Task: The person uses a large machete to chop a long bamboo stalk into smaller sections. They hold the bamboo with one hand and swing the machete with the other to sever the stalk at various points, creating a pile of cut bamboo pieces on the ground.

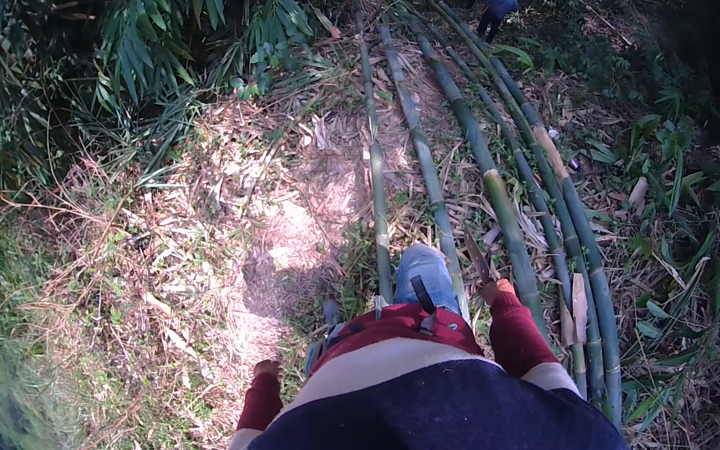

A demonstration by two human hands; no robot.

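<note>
My right hand (pixel 497 290), at the end of a dark red sleeve, is closed on a machete (pixel 478 260). Its dark blade points forward and a little left, above the gap between two bamboo poles. To its right lies a thick green bamboo pole (pixel 509 221), and a thinner bamboo pole (pixel 428 172) is on its left. My left hand (pixel 267 368) hangs low beside my body, over the litter-covered ground. It is small and dim in the picture, so its fingers cannot be made out, and no object shows in it.
Several long bamboo poles (pixel 580 219) run away from me along the ground, converging at the far end. A person in a blue shirt (pixel 501 4) is at the back. Leafy bamboo (pixel 154 17) overhangs the left. Dry leaves (pixel 232 145) cover the slope.
</note>
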